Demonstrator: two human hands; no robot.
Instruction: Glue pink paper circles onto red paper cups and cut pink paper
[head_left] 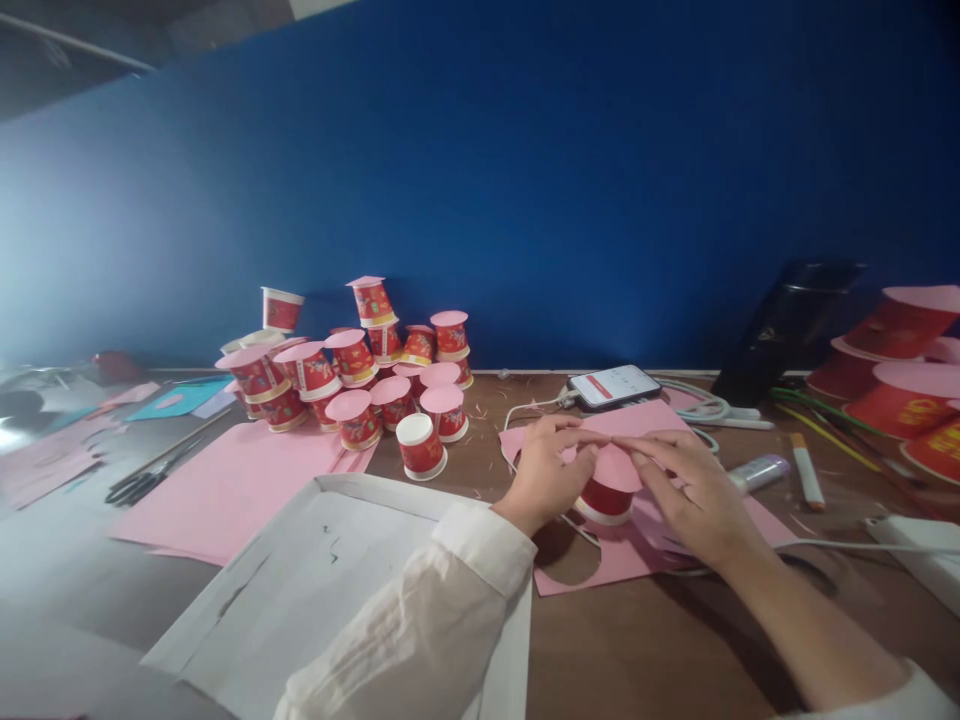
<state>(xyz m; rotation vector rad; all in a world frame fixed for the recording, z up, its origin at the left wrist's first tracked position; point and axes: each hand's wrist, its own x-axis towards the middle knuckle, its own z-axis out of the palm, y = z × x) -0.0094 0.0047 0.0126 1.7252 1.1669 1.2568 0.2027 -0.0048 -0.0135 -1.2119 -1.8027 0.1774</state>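
Counts by kind. Hands: two, one left hand [551, 470] and one right hand [694, 490]. Red cups: one between the hands [604, 500]; more than a dozen in the left-hand cluster [352, 425], overlaps hiding the exact total; at least four in the right-hand group [911, 395]. Phone [615, 387]: one. Scissors [146, 480]: one pair. White tray [322, 580]: one. Black cylindrical object [780, 325]: one. Lavender-capped tube [761, 473]: one. Orange-and-white stick [808, 473]: one. Stacked pink sheets [240, 485]: several, exact number unclear.

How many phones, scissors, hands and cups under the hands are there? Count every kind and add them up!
Smartphone: 1
Scissors: 1
Hands, left hand and right hand: 2
Red paper cup under the hands: 1
Total: 5
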